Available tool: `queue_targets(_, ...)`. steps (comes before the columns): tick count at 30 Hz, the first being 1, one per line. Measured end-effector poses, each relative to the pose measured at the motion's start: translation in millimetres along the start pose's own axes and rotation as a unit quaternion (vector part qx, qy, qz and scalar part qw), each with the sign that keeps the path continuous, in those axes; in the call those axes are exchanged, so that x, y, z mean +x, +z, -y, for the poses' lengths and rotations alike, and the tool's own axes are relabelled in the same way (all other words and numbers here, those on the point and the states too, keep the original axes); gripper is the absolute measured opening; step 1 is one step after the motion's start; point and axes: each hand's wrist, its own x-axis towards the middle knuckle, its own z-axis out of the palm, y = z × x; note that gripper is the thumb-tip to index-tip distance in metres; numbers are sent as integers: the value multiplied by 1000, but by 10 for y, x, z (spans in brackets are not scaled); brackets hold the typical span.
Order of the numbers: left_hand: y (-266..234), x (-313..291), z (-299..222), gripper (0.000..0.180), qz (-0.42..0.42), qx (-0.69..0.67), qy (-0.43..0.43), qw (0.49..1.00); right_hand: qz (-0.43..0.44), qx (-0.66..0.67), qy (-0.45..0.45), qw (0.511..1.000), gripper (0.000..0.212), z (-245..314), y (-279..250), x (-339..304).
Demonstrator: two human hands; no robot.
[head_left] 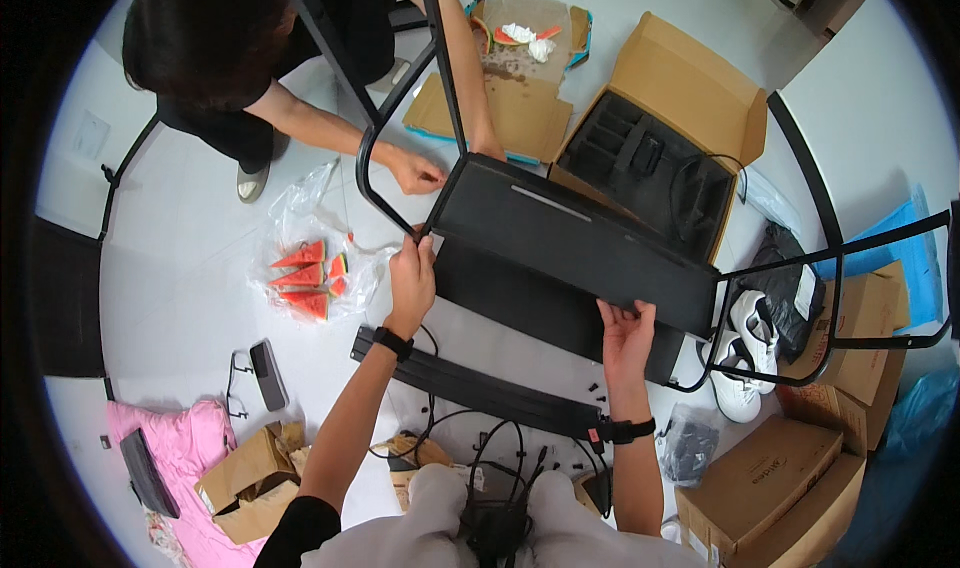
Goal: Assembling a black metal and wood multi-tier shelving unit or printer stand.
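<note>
A black metal rack spans the middle, with a long black shelf panel between two tube end frames. My left hand is closed on the left tube frame, at the panel's near left corner. Under the panel's near edge, toward its right end, my right hand holds on with curled fingers. A second dark panel shows just below the first. Across from me a co-worker's hand hovers beside the left frame; their other hand is at the panel's far left corner, its fingertips partly hidden.
A black bar lies on the floor near me, among cables and small dark parts. Watermelon slices sit on a plastic bag at left. An open carton stands behind the panel. White shoes and cardboard boxes are at right.
</note>
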Motion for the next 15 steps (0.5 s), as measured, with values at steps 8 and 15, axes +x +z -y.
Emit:
queue_targets(8, 36, -31, 20, 22, -54, 29, 16, 998, 4, -3, -3, 1000, 25, -83, -40, 46)
queue_targets(15, 64, -52, 155, 20, -61, 43, 44, 996, -16, 19, -6, 1000, 22, -153, 182, -95)
